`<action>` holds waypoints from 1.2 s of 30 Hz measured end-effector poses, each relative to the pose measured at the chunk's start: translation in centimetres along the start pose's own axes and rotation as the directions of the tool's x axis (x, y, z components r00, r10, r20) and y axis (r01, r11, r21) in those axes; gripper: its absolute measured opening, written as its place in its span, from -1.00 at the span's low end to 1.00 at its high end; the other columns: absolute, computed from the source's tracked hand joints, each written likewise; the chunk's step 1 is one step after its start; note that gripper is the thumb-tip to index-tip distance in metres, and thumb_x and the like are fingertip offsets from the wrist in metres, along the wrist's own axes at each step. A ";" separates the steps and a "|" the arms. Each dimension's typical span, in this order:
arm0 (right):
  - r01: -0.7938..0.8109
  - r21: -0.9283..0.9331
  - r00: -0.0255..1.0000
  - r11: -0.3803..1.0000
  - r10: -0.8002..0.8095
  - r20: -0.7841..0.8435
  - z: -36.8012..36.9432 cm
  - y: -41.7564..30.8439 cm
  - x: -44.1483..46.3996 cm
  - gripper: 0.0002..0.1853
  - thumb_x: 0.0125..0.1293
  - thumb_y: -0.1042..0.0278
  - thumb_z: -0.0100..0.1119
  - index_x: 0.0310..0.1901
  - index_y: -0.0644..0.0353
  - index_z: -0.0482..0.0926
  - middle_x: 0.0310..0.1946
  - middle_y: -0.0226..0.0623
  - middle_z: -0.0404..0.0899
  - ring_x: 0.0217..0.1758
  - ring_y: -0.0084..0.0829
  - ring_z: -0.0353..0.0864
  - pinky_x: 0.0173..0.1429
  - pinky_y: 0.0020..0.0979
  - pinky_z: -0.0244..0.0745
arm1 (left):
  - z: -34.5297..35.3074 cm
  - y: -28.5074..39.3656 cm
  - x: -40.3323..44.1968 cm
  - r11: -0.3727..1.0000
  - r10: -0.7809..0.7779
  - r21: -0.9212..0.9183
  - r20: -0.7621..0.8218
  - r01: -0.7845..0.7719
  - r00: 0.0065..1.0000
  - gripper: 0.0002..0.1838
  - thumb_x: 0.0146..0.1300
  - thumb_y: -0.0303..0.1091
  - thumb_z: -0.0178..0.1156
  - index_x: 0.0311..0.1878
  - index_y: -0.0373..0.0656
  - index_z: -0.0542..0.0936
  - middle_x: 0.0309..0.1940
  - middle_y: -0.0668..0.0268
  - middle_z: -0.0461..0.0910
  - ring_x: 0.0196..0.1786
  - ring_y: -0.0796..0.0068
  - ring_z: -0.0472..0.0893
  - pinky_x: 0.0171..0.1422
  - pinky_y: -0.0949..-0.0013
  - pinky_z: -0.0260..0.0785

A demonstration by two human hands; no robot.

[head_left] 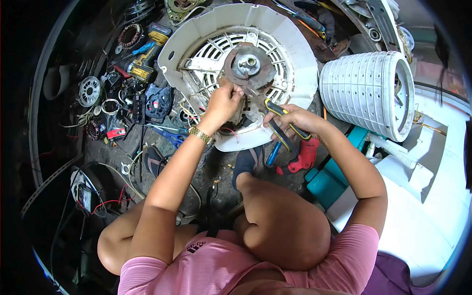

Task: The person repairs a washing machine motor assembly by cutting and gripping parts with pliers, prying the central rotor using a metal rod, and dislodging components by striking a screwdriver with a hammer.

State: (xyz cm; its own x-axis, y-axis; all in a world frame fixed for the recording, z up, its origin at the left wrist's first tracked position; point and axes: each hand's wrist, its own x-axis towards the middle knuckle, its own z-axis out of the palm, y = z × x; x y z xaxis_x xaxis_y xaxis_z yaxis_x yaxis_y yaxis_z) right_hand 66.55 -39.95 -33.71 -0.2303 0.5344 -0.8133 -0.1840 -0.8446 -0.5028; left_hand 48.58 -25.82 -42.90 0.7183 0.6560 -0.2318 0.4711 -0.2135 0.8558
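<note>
My right hand (297,121) is closed round the black and yellow handles of a pair of pliers (276,107). The pliers' jaws point up and left, toward a motor-like part (246,109) on the near side of a round white plastic housing (300,59). Close to the jaws, my left hand (225,101) is pinched at that part; whatever sits between its fingertips is too small to make out. A gold watch is on the left wrist. Beyond both hands, a rusty round plate with a metal hub (248,64) sits at the housing's middle.
On the right lies a white perforated drum (359,93). A yellow cordless drill (147,56), loose motor parts and blue-handled scissors (172,138) crowd the left. Below the housing are a red power tool (303,156) and a blue-handled tool (273,154). A teal case (327,182) stands right of my knee.
</note>
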 end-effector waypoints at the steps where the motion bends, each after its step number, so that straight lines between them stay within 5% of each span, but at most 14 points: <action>1: 0.032 -0.107 0.998 0.994 -0.038 -0.051 -0.1 -0.3 -0.5 -0.56 -0.08 0.53 -0.09 -0.07 0.29 0.53 -0.29 -0.26 0.58 -0.28 -0.49 0.66 -0.26 -0.58 0.51 | -0.3 0.7 0.1 1.000 -0.001 0.016 0.001 0.001 1.000 -0.81 0.26 -0.35 0.17 -0.22 -0.31 0.56 -0.33 0.11 0.65 -0.31 0.26 0.63 -0.16 0.29 0.42; 4: 0.120 -0.311 0.977 0.943 -0.167 -0.129 -0.2 0.3 -2.4 -0.60 -0.07 0.55 -0.05 -0.10 0.30 0.53 -0.36 -0.35 0.52 -0.32 -0.57 0.51 -0.17 -0.59 0.42 | -1.9 1.4 -0.5 0.999 0.009 0.045 -0.037 -0.007 0.999 -0.86 0.25 -0.36 0.17 -0.23 -0.25 0.58 -0.34 0.13 0.64 -0.30 0.22 0.62 -0.12 0.32 0.43; 7: 0.315 -0.190 0.899 0.930 -0.357 -0.253 0.7 4.0 -5.3 -0.61 -0.06 0.53 0.09 -0.08 0.30 0.53 -0.20 -0.30 0.47 -0.15 -0.50 0.47 0.04 -0.47 0.39 | -6.5 0.3 -1.7 0.995 0.088 -0.001 -0.447 -0.098 0.890 -0.88 0.25 -0.42 0.12 -0.24 -0.25 0.58 -0.30 0.23 0.60 -0.18 0.42 0.56 -0.01 0.37 0.38; 10: 0.491 -0.369 0.472 0.789 -0.597 -0.649 3.2 13.2 -3.6 -0.52 -0.12 0.59 0.13 -0.04 0.39 0.43 -0.03 -0.19 0.36 0.06 -0.31 0.38 0.22 -0.36 0.25 | -11.0 -7.2 -3.5 0.992 0.126 0.116 -0.864 -0.051 0.488 -0.83 0.15 -0.48 0.16 -0.19 -0.30 0.49 -0.22 0.16 0.46 -0.15 0.28 0.43 0.02 0.27 0.29; 11: 0.434 -0.530 0.187 0.729 -0.648 -0.738 4.4 16.8 -1.9 -0.54 -0.13 0.55 0.17 -0.09 0.40 0.41 -0.09 -0.14 0.37 0.03 -0.19 0.40 0.19 -0.30 0.27 | -11.1 -10.9 -4.7 0.998 0.028 0.048 -0.928 0.043 0.373 -0.78 0.14 -0.48 0.18 -0.15 -0.32 0.46 -0.19 0.12 0.44 -0.14 0.25 0.43 0.03 0.26 0.28; 14: 0.166 -0.538 0.150 0.827 -0.560 -0.815 7.0 23.0 0.5 -0.54 -0.13 0.48 0.24 -0.10 0.38 0.43 -0.10 0.00 0.36 0.04 0.02 0.40 0.15 -0.21 0.31 | -8.3 -24.0 -9.5 0.694 -0.645 -0.439 -0.732 0.570 0.221 -0.52 0.07 -0.20 0.37 -0.11 -0.36 0.41 -0.11 0.01 0.41 -0.05 0.10 0.44 0.10 0.09 0.27; 19: -0.161 -0.489 0.293 0.857 -0.432 -0.853 7.5 30.0 5.7 -0.51 -0.11 0.40 0.32 -0.06 0.31 0.48 0.08 0.23 0.29 0.04 0.13 0.39 0.17 -0.09 0.33 | -3.4 -18.6 -10.6 0.530 -0.664 -0.205 -0.704 0.823 0.252 -0.15 -0.06 -0.05 0.47 0.18 -0.24 0.22 0.12 -0.12 0.21 0.18 -0.17 0.34 0.25 -0.06 0.25; 22: -0.276 -0.618 0.213 0.736 -0.580 -0.787 8.1 27.8 5.5 -0.56 -0.07 0.44 0.29 -0.07 0.26 0.50 0.04 0.13 0.35 0.03 0.06 0.41 0.16 -0.11 0.31 | -2.7 -23.8 -11.5 0.784 -0.470 -0.178 -0.797 0.595 0.380 -0.16 -0.10 -0.35 0.51 0.17 -0.33 0.17 0.08 -0.11 0.24 0.16 -0.03 0.35 0.26 0.06 0.24; 25: -0.011 -0.698 0.217 0.716 -0.679 -0.701 6.5 24.3 3.3 -0.65 -0.03 0.52 0.24 -0.12 0.23 0.54 -0.08 -0.05 0.48 -0.14 -0.09 0.52 0.00 -0.19 0.42 | -3.7 -23.0 -11.8 0.700 -0.713 -0.624 -0.644 0.347 0.279 -0.34 -0.01 -0.51 0.33 0.11 -0.50 0.20 0.06 -0.06 0.39 0.05 0.20 0.48 0.21 0.20 0.30; 28: 0.369 -0.556 0.385 0.745 -0.667 -0.637 6.4 17.6 0.8 -0.73 0.03 0.60 0.15 -0.17 0.24 0.57 -0.27 -0.24 0.57 -0.46 -0.36 0.54 -0.31 -0.44 0.43 | -5.1 -21.6 -13.2 0.559 -0.829 -0.735 -0.483 0.384 0.282 -0.43 0.05 -0.46 0.26 0.09 -0.47 0.24 0.04 0.01 0.46 0.02 0.26 0.52 0.20 0.26 0.31; 29: 0.464 -0.543 0.409 0.700 -0.713 -0.569 6.6 15.0 0.2 -0.74 0.04 0.60 0.14 -0.17 0.24 0.57 -0.29 -0.26 0.57 -0.50 -0.41 0.53 -0.35 -0.48 0.42 | -5.2 -21.6 -13.0 0.466 -0.884 -0.826 -0.453 0.318 0.116 -0.46 0.12 -0.40 0.22 0.11 -0.42 0.26 -0.01 0.12 0.48 -0.04 0.33 0.52 0.13 0.28 0.35; 33: 0.690 -0.505 0.464 0.518 -0.853 -0.240 9.4 5.7 0.2 -0.76 0.21 0.57 0.08 -0.08 0.34 0.55 -0.13 -0.13 0.56 -0.13 -0.38 0.59 -0.05 -0.43 0.46 | -5.3 -9.2 -12.1 0.918 -0.336 -0.396 -0.816 -0.031 0.470 -0.52 0.23 -0.52 0.10 0.20 -0.29 0.23 -0.18 0.25 0.44 -0.19 0.45 0.46 0.00 0.34 0.35; 35: 0.652 -0.718 0.307 0.245 -0.951 -0.045 10.5 2.8 2.0 -0.70 0.29 0.47 0.09 0.03 0.37 0.49 -0.05 -0.07 0.52 0.01 -0.33 0.54 0.09 -0.39 0.42 | -5.6 3.0 -10.7 0.866 -0.352 -0.496 -0.694 -0.063 0.628 -0.54 0.26 -0.54 0.09 0.21 -0.23 0.22 -0.15 0.29 0.39 -0.18 0.56 0.41 -0.03 0.44 0.32; 36: 0.710 -0.632 0.356 0.311 -0.933 -0.059 10.7 2.6 2.5 -0.67 0.32 0.42 0.07 0.08 0.38 0.46 -0.03 -0.08 0.51 0.03 -0.32 0.52 0.12 -0.38 0.39 | -5.1 5.1 -10.2 0.862 -0.276 -0.494 -0.648 -0.116 0.710 -0.51 0.26 -0.53 0.11 0.23 -0.22 0.21 -0.13 0.30 0.37 -0.17 0.58 0.40 -0.06 0.48 0.32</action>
State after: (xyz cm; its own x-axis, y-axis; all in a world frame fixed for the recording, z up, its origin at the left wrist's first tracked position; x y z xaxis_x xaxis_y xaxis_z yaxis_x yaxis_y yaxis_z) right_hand 55.30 -40.48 -33.89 0.1466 0.9758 0.1625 0.3835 0.0954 -0.9186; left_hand 41.03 -29.92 -33.82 0.0482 0.9937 -0.1010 0.0697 0.0975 0.9928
